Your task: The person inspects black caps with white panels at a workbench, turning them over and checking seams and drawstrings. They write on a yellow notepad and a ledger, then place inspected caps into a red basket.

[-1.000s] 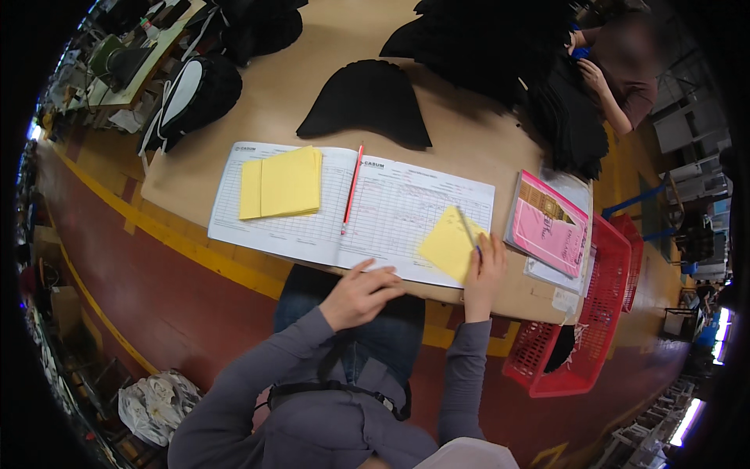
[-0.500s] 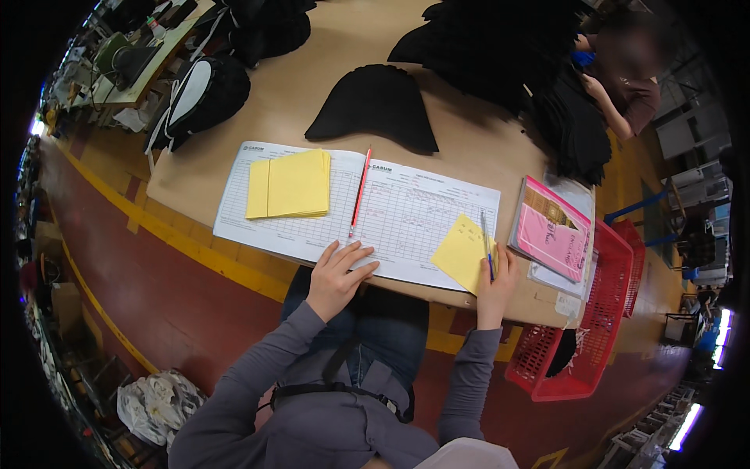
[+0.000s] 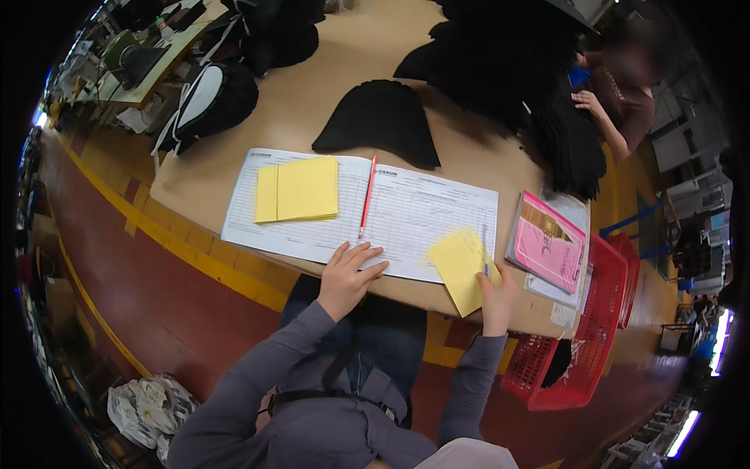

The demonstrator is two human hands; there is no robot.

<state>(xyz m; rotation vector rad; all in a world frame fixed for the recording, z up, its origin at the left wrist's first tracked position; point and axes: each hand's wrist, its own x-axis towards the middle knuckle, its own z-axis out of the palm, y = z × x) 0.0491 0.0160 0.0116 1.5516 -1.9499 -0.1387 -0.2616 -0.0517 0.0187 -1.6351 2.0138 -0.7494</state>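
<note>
An open record book (image 3: 312, 239) with printed grids lies on the table in front of me. My left hand (image 3: 349, 275) rests on its lower edge near the middle, fingers extended, holding nothing. My right hand (image 3: 498, 297) is closed around a pen (image 3: 486, 267) at the lower right page. Against those fingers lies the edge of a loose yellow paper slip (image 3: 461, 273) with handwriting, slightly blurred; whether they also pinch it is unclear. A stack of yellow slips (image 3: 301, 190) covers part of the left page. Along the fold lies a red pencil (image 3: 368, 195).
A black curved fabric piece (image 3: 379, 121) lies beyond the book, with black fabric piles (image 3: 500, 70) at the back right. A pink notebook (image 3: 547, 242) sits right of the book, a red basket (image 3: 601, 328) beside the table. Another person's hand (image 3: 590, 102) touches the piles.
The handwritten yellow slip has shifted and turned, its lower corner now nearer me over the book's edge. My right hand has moved with it, pen still held. My left hand stays at the book's edge.
</note>
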